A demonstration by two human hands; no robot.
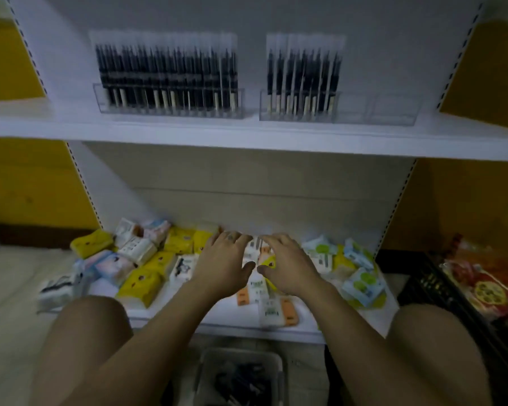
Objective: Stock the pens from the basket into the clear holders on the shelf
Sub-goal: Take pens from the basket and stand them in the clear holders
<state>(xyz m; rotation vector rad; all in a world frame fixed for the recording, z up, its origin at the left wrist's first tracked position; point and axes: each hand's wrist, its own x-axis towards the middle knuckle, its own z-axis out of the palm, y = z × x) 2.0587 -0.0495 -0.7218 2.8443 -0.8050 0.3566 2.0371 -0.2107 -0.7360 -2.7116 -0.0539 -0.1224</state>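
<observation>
A grey basket [208,364] holding dark pens [241,382] stands on the floor between my knees at the bottom. Up on the white shelf [247,136] stand two clear holders: the left holder [170,108] is packed with packaged dark pens, the right holder [393,112] has pens [304,80] in its left part and bare compartments on the right. My left hand [226,262] and my right hand [288,263] hover side by side, fingers spread and holding nothing, over the tissue packs on the lower shelf.
Several small tissue packs [141,276] in yellow, white, blue and orange lie scattered on the lower shelf. A black crate [431,285] with a red-orange bag [487,276] stands at the right. Yellow wall panels flank the shelving.
</observation>
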